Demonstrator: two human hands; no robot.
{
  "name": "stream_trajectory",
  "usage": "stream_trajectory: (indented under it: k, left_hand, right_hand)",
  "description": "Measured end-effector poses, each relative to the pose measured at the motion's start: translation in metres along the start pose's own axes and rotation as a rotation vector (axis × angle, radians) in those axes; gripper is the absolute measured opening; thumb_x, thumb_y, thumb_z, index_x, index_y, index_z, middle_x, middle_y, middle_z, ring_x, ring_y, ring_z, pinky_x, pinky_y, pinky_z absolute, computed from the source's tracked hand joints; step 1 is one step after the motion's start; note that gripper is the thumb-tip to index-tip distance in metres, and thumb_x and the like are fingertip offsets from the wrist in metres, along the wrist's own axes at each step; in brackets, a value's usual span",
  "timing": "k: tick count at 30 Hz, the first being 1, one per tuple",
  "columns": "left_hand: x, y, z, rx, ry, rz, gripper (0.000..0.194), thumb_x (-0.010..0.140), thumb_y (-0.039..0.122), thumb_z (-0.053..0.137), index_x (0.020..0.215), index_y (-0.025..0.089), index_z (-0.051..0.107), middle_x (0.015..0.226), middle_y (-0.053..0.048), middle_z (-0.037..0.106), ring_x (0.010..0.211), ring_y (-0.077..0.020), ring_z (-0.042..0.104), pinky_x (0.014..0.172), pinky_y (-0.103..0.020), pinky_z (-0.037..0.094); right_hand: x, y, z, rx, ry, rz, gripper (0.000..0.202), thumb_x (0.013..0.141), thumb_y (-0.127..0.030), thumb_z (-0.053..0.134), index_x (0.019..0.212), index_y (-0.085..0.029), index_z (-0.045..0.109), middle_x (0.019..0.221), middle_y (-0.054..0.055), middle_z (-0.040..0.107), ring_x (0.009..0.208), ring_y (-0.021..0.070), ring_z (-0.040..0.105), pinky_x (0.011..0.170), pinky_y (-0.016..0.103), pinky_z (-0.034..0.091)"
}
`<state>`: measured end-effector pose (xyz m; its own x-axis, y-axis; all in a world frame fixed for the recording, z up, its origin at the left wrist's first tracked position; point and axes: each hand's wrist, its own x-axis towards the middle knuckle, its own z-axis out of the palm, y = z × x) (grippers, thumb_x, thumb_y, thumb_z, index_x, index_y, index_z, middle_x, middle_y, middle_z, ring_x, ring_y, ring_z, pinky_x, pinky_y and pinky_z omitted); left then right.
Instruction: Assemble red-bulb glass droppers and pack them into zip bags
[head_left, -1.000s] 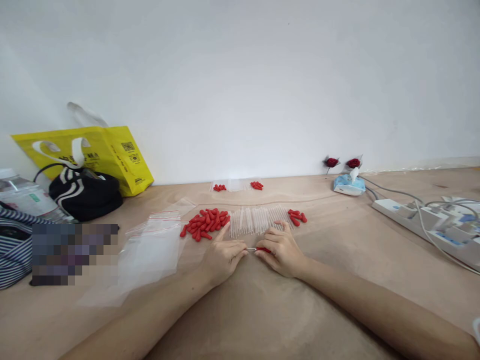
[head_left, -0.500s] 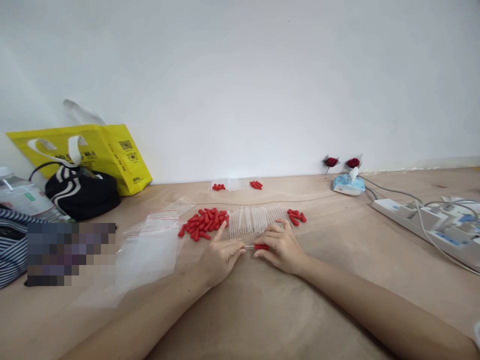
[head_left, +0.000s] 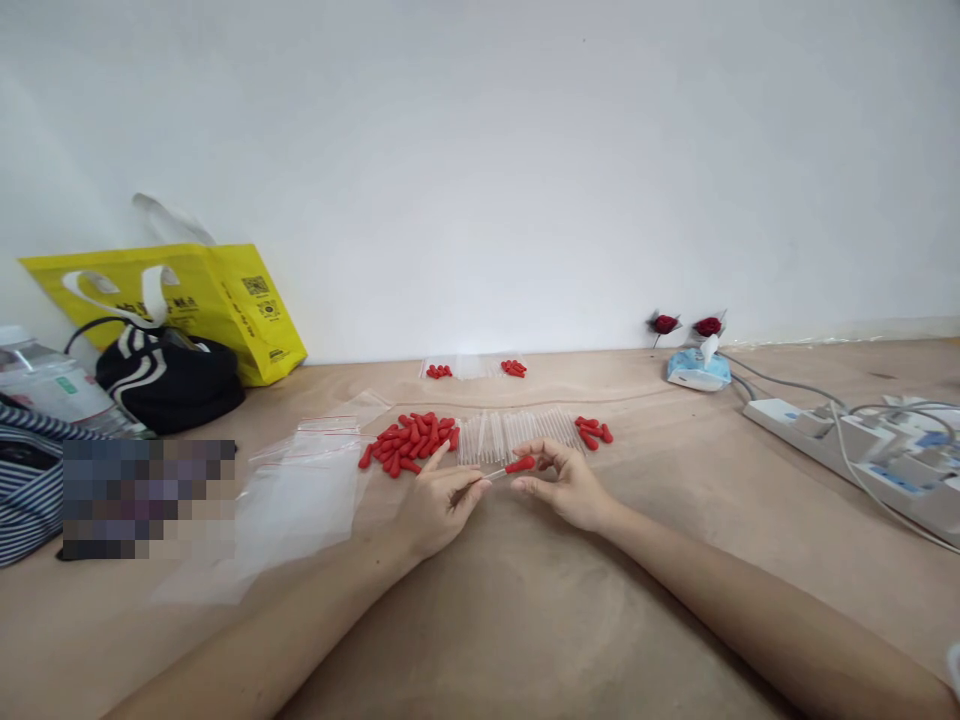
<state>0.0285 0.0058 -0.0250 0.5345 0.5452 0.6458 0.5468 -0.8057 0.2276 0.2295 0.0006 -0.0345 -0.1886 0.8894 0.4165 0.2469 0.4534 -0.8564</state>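
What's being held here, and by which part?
The left hand pinches the tube by the end away from its red bulb; whether the right hand grips the bulb can't be told.

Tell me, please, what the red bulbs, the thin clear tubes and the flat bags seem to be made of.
Red bulbs: probably rubber, fairly matte; solid colour, only soft highlights.
Thin clear tubes: glass or plastic, smooth-looking; see-through with pale edges, which leaves it open.
Flat bags: likely thin plastic film, slightly glossy; the table shows hazily through.
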Motion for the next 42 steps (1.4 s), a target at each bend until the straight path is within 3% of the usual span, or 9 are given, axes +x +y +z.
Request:
stream_trajectory:
  k: [5,9,12,17,19,22,31,37,42]
  left_hand:
    - [0.001,0.006,0.002,-0.078,-0.029,-0.022,0.018,0.085,0.021,0.046,0.08,0.018,0.063,0.08,-0.001,0.07,0.074,-0.0136,0.065,0.1,-0.046,0.031]
    - [0.001,0.009,-0.002,-0.104,-0.013,-0.04,0.018,0.084,0.023,0.047,0.093,0.017,0.061,0.093,-0.005,0.068,0.089,-0.0175,0.062,0.096,-0.044,0.036]
    - [0.002,0.006,-0.005,-0.062,0.014,-0.084,0.019,0.081,0.026,0.051,0.093,0.016,0.061,0.095,-0.008,0.066,0.093,-0.0205,0.058,0.086,-0.04,0.043]
    - [0.004,-0.006,-0.007,0.135,-0.026,-0.211,0.014,0.075,0.024,0.056,0.085,0.017,0.062,0.087,-0.005,0.062,0.083,-0.0204,0.053,0.077,-0.036,0.043]
    - [0.008,-0.008,-0.007,0.237,-0.074,-0.279,0.013,0.076,0.026,0.055,0.084,0.018,0.061,0.086,-0.004,0.061,0.082,-0.0202,0.051,0.077,-0.036,0.041]
    - [0.021,-0.008,-0.006,0.39,-0.155,-0.369,0.017,0.075,0.032,0.055,0.083,0.018,0.061,0.087,-0.004,0.059,0.085,-0.0214,0.049,0.078,-0.035,0.038]
    - [0.072,-0.016,0.022,0.58,-0.24,-0.522,0.025,0.071,0.036,0.051,0.078,0.016,0.064,0.092,-0.013,0.058,0.096,-0.0299,0.046,0.08,-0.041,0.033]
    - [0.082,-0.021,0.03,0.624,-0.31,-0.582,0.029,0.068,0.035,0.05,0.081,0.014,0.067,0.096,-0.016,0.058,0.098,-0.0322,0.045,0.081,-0.042,0.032]
    - [0.085,-0.02,0.029,0.656,-0.355,-0.598,0.032,0.072,0.03,0.046,0.085,0.011,0.068,0.098,-0.017,0.059,0.099,-0.0312,0.045,0.082,-0.04,0.031]
  right_hand:
    - [-0.002,-0.008,0.028,0.481,-0.002,0.18,0.033,0.063,-0.045,0.066,0.08,-0.021,0.051,0.074,0.001,0.062,0.068,0.0143,0.057,0.067,0.03,0.044]
    - [0.008,-0.008,0.03,0.495,0.088,0.177,0.041,0.065,-0.046,0.062,0.093,-0.021,0.047,0.068,-0.001,0.062,0.062,0.0129,0.056,0.063,0.028,0.044]
    - [0.027,0.002,0.001,0.314,0.183,0.209,0.048,0.068,-0.047,0.057,0.106,-0.019,0.045,0.061,-0.002,0.059,0.049,0.0108,0.048,0.051,0.025,0.039]
    - [0.053,0.033,-0.083,-0.259,0.304,0.34,0.04,0.076,-0.036,0.048,0.109,-0.013,0.051,0.062,0.001,0.06,0.052,0.0119,0.052,0.051,0.023,0.038]
    - [0.053,0.045,-0.113,-0.619,0.266,0.402,0.039,0.078,-0.03,0.045,0.112,-0.014,0.053,0.067,0.003,0.063,0.06,0.013,0.057,0.058,0.022,0.039]
    - [0.045,0.06,-0.135,-0.738,0.236,0.456,0.036,0.075,-0.026,0.048,0.107,-0.013,0.059,0.069,0.005,0.065,0.065,0.016,0.059,0.061,0.023,0.039]
    - [0.045,0.073,-0.121,-0.79,0.187,0.482,0.042,0.078,-0.038,0.047,0.108,-0.011,0.059,0.082,0.01,0.067,0.076,0.0192,0.061,0.064,0.024,0.042]
    - [0.046,0.07,-0.12,-0.83,0.278,0.523,0.044,0.078,-0.035,0.047,0.106,-0.004,0.058,0.089,0.017,0.066,0.081,0.0225,0.061,0.066,0.026,0.042]
    - [0.045,0.059,-0.123,-0.82,0.296,0.51,0.033,0.076,-0.036,0.049,0.091,-0.011,0.063,0.079,0.011,0.067,0.072,0.0195,0.061,0.058,0.024,0.04]
